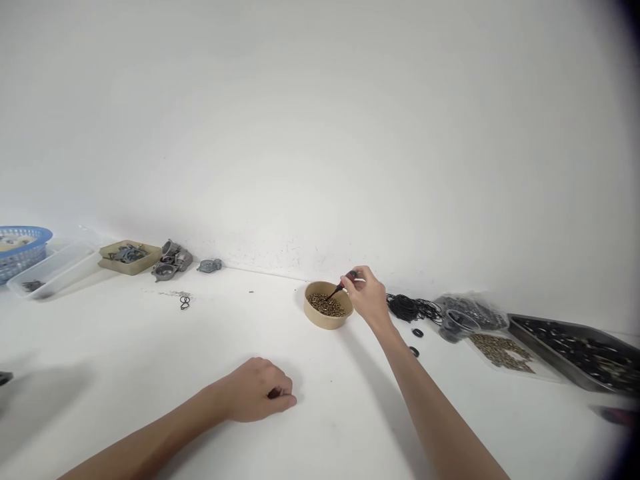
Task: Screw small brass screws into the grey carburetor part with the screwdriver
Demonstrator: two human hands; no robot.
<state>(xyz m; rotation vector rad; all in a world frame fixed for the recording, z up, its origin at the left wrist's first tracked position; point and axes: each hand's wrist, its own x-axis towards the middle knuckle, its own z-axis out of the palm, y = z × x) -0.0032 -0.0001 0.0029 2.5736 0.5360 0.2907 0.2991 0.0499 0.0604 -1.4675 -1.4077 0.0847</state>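
Note:
My right hand (365,293) grips a red and black screwdriver (345,284) whose shaft points down into a round tan bowl (327,322). Many small brass-coloured screws (325,305) lie in the bowl, and the tool's tip is among them. My left hand (263,392) rests on the white table in front of the bowl, fingers curled inward. Something dark shows inside its curl, too small to make out.
Left: blue basket (23,257), clear tray (60,270), tan tray (131,265) of parts, grey metal parts (170,260), black rings (185,303). Right: black rings bundle (410,308), plastic bag (473,311), flat tray of screws (503,353), dark tray (575,340). A white wall stands behind.

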